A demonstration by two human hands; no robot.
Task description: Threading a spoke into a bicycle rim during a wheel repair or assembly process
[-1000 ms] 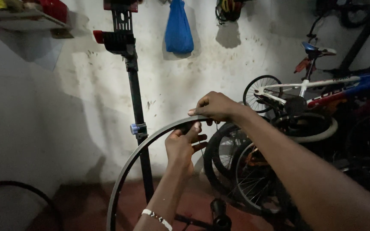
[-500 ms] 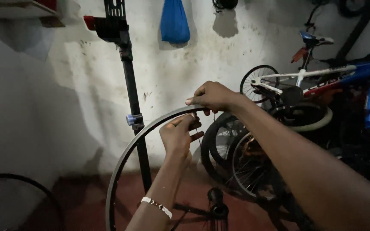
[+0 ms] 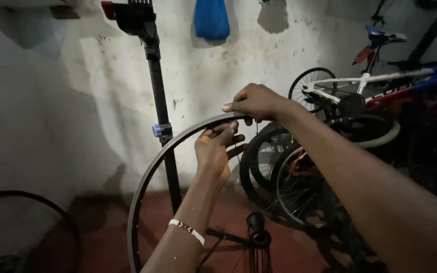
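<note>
The right hand (image 3: 256, 102) curls over the top of a bicycle wheel rim (image 3: 150, 174), fingers closed down on its outer edge. Just below and to the left, the left hand (image 3: 216, 151) reaches up from the inside, its fingers pinching the same rim from beneath; a beaded bracelet (image 3: 187, 230) circles that wrist. The rim stands upright in the middle of the scene, a thin grey metal hoop with no tyre, its hub (image 3: 257, 235) and dark spokes low near the bottom edge. Behind it rises a black repair stand (image 3: 159, 106). Far right, bicycles (image 3: 380, 86) and spare wheels (image 3: 279, 172) lean by the stained white wall (image 3: 77, 101), where a blue bag (image 3: 211, 19) hangs.
</note>
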